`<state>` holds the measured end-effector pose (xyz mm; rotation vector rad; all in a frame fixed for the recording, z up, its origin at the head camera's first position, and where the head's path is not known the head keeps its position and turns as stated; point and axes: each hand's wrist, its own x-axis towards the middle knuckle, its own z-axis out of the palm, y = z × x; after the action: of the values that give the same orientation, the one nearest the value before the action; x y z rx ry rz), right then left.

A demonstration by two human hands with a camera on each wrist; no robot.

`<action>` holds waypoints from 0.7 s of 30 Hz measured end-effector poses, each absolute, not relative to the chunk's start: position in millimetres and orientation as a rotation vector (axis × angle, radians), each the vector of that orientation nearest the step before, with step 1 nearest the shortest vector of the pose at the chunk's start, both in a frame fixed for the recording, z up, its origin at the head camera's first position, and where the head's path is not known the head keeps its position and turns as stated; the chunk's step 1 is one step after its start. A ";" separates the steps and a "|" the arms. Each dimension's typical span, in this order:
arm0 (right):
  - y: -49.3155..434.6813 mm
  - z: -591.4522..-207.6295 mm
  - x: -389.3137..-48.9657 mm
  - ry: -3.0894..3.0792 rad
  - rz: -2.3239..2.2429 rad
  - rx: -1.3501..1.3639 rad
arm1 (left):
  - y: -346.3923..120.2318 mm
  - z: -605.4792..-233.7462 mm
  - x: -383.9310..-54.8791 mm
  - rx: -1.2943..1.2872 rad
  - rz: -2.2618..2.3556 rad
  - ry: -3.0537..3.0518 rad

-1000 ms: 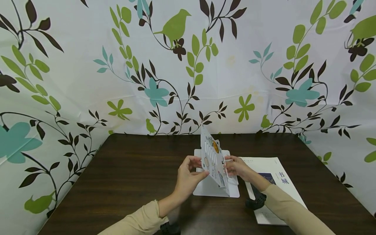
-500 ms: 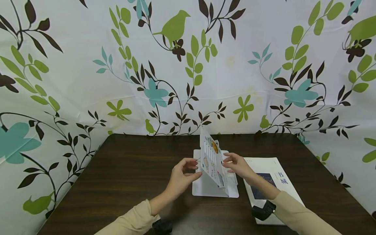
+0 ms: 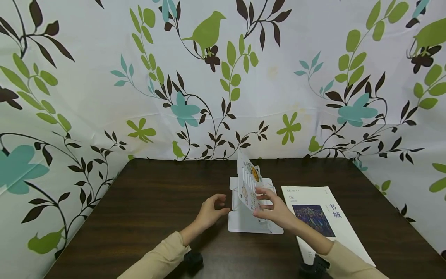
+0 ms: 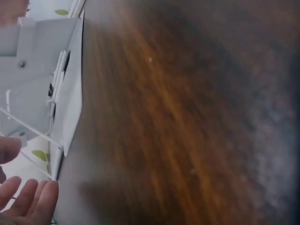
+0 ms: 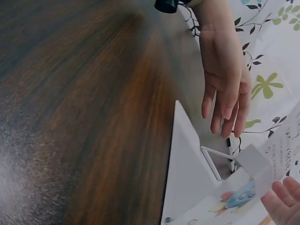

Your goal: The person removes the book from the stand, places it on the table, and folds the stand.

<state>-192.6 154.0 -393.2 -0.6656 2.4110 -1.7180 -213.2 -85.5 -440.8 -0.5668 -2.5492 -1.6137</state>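
A white folding book stand [image 3: 244,225] with cartoon prints on its panel stands on the table, its panel raised and tilted above a flat base. My right hand [image 3: 277,209] is at the panel's near right side, fingers spread and lightly bent, fingertips overlapping the printed face. In the right wrist view, those fingertips [image 5: 280,187] are right at the panel's edge. My left hand [image 3: 210,213] hovers just left of the stand with fingers loosely bent, holding nothing. In the left wrist view, thin wire supports [image 4: 35,129] run between the stand's panel and base.
A white book [image 3: 348,232] with a dark blue picture on its cover lies right of the stand, under my right forearm. The dark wooden table [image 3: 156,201] ends at a wall cloth [image 3: 271,89] printed with leaves and birds.
My left hand has drawn back from the panel, leftward and slightly down. My right hand has moved from behind the panel's right edge round to its near, printed side. The stand stays in place.
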 end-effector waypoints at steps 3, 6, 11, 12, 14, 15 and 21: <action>152.7 -398.7 -193.4 2.475 -1.674 -0.733 | -83.1 -446.4 -218.2 -0.600 -1.560 -2.588; 151.7 -401.7 -194.3 2.544 -1.612 -0.766 | -79.4 -448.3 -222.3 -0.646 -1.532 -2.602; 152.8 -404.0 -196.4 2.617 -1.537 -0.789 | -72.2 -448.7 -227.6 -0.640 -1.513 -2.612; 153.3 -404.4 -196.8 2.622 -1.532 -0.790 | -71.0 -449.0 -228.4 -0.633 -1.509 -2.614; 154.5 -405.9 -198.1 2.631 -1.514 -0.805 | -69.2 -449.7 -229.8 -0.624 -1.507 -2.611; 155.1 -406.6 -198.7 2.633 -1.507 -0.809 | -68.5 -450.1 -230.3 -0.619 -1.512 -2.612; 158.6 -409.3 -201.3 2.662 -1.461 -0.852 | -65.1 -452.6 -232.7 -0.621 -1.519 -2.613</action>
<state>-201.3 158.6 -409.3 -0.8518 2.6619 -1.4610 -232.7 -65.1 -452.6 -0.6210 -2.6130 -1.5191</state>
